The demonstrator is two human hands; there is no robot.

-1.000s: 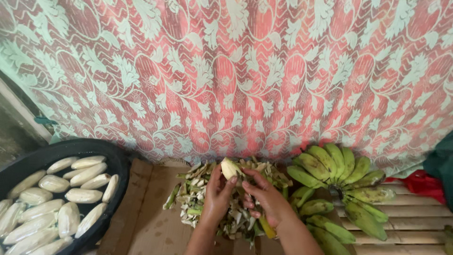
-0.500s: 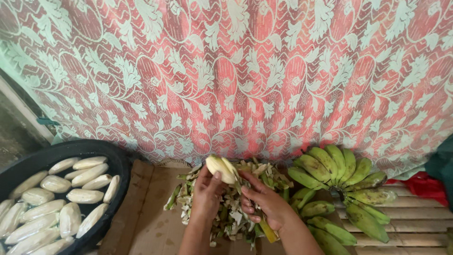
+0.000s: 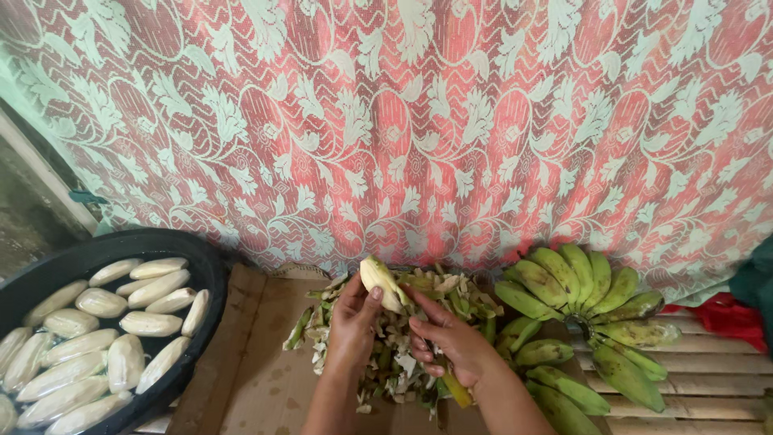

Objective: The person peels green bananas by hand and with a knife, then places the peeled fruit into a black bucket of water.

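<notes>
Peeling a banana, w/ two bare hands, low in the middle. Left hand point(image 3: 352, 322) wrapped round a pale, mostly peeled banana point(image 3: 381, 283), thumb pressed on its side, fingers closed on it. Right hand point(image 3: 449, 342) just beside, fingers curled together; looks to be gripping a yellow-handled knife point(image 3: 456, 388) poking out near the wrist, but blade hidden, so can't tell for sure. Banana held up over a heap of green peels point(image 3: 407, 338) on brown cardboard point(image 3: 250, 362). To the right, bunch of green bananas point(image 3: 576, 298) on wood slats point(image 3: 708, 370), near but not touching the hands. To the left, big black tub point(image 3: 211, 282) w/ many white peeled bananas point(image 3: 121, 338) in it, well apart. Red & white flowery cloth point(image 3: 419, 121) at the far side. To do this bit well, prob.: keep left grip firm but soft so fruit doesn't squash, turn it bit by bit, strip skin away from the thumb, let scraps drop on the heap, not in the tub.
</notes>
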